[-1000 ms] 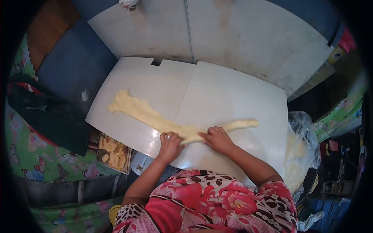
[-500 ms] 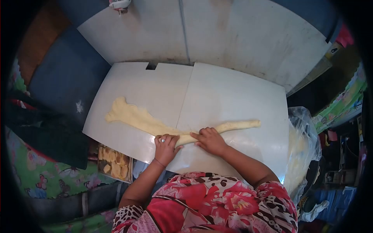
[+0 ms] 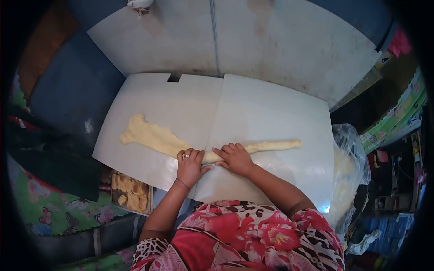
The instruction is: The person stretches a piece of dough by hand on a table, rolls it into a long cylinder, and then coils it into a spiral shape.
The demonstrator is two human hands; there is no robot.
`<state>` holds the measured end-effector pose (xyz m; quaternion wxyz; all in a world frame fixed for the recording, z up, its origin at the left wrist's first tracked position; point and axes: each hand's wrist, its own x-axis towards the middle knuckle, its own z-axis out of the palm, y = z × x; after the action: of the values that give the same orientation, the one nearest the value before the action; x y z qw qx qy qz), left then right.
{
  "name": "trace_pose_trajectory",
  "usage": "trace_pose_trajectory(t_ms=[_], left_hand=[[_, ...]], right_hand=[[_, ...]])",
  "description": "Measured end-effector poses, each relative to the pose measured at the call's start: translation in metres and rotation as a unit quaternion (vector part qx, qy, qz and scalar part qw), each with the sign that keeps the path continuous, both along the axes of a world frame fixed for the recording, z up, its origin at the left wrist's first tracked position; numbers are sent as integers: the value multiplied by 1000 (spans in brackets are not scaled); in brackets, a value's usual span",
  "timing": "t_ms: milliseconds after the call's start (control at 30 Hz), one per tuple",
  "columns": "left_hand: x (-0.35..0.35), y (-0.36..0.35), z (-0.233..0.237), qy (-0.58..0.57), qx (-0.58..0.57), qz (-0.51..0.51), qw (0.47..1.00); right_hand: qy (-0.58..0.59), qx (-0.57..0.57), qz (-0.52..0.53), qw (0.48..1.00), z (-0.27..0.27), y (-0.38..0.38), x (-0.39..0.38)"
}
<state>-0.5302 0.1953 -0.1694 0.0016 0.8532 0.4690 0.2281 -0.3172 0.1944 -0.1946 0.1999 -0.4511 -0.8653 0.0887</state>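
A long strip of pale dough [image 3: 156, 137] lies across the white tabletop [image 3: 266, 108]. Its left part is flat and wide; the right part is a narrow roll [image 3: 273, 145]. My left hand [image 3: 190, 166], with a ring on one finger, curls over the dough where the flat part meets the roll. Just to its right, my right hand [image 3: 235, 159] lies over the roll, its fingers bent around it. Both thumbs are on the near side of the dough, close together. The dough under the palms is hidden.
A tray of golden baked pieces [image 3: 131, 192] sits below the table's left front edge. Clear plastic covers something pale [image 3: 346, 169] at the right edge. An upright white panel [image 3: 271, 45] stands behind the table. Dark cloth [image 3: 58, 158] hangs at the left.
Both hands have shifted slightly left along the dough. More of the roll shows to the right of my right hand, and the flat part at the left is a little shorter.
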Motion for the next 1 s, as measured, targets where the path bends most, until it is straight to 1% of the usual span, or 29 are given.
trace_pose_trajectory(t_ms=[33, 100, 133, 167, 200, 267, 300, 333, 367, 400, 433, 467, 500, 533, 600, 633, 667, 700, 733, 800, 867, 933, 967, 1000], left_hand=[[-3, -6, -6, -1, -7, 0, 1000], [-22, -14, -16, 35, -36, -22, 999], [-30, -22, -17, 38, -34, -18, 999], [-37, -28, -17, 31, -73, -41, 996], [-40, -29, -13, 23, -112, -64, 991], [-38, -18, -14, 12, -133, -52, 990], [-35, -4, -22, 9, -91, 26, 996], [-32, 4, -27, 7, -49, 100, 994], [-23, 11, -20, 5, -49, 99, 994], [-10, 18, -8, -35, 18, 141, 989], [-4, 24, 0, -75, 87, 182, 976], [-6, 26, -5, -78, 95, 180, 976], [-9, 25, -18, -18, 24, 126, 992], [-12, 22, -26, 39, -48, 74, 995], [-18, 7, -24, 49, -43, 69, 996], [-17, -4, -13, 23, -13, 61, 998], [-16, -10, -9, -5, 16, 53, 998], [-17, -12, -13, -7, 9, 54, 998], [-19, -11, -15, -6, 12, 68, 998], [-26, -6, -16, 1, 13, 83, 996], [-30, 5, -16, -24, -28, 55, 998], [-40, -8, -20, -39, -39, 44, 998], [-44, -18, -17, -33, -77, 29, 996], [-49, -22, -13, -26, -114, 15, 993]], right_hand=[[-4, 6, 2, 1000, -2, -5, 2], [-5, 16, 10, 1000, -5, -11, 7], [-11, -26, 29, 999, -7, -19, 14], [-18, -63, 49, 997, -7, -18, 19], [-16, -57, 51, 997, -2, -11, 22], [5, -107, 44, 993, 6, -1, 28], [-54, -75, -18, 996, 0, 14, 21], [-65, 53, -92, 992, -15, 30, 16], [1, 87, -139, 986, 4, 41, 11], [-1, 91, -141, 986, 6, 45, 5], [-31, 101, -133, 985, 7, 50, 0], [-61, 112, -125, 984, 8, 57, -2], [-85, 44, -57, 994, 0, 53, -5], [-47, 10, 34, 998, -19, 42, -4], [70, 114, 10, 991, -12, 9, -13], [68, 111, 9, 992, -11, 7, -14], [54, 109, -21, 992, -11, 5, -14], [41, 105, -49, 992, -9, 1, -15], [41, 97, -47, 993, -8, 1, -17], [-5, 39, -68, 997, -3, 12, -21], [1, 38, -65, 997, -6, 11, -17], [-30, -10, -34, 999, -5, 6, -7], [-31, -3, -32, 999, -2, 3, 0], [-35, -33, -16, 999, 0, -4, 6]])
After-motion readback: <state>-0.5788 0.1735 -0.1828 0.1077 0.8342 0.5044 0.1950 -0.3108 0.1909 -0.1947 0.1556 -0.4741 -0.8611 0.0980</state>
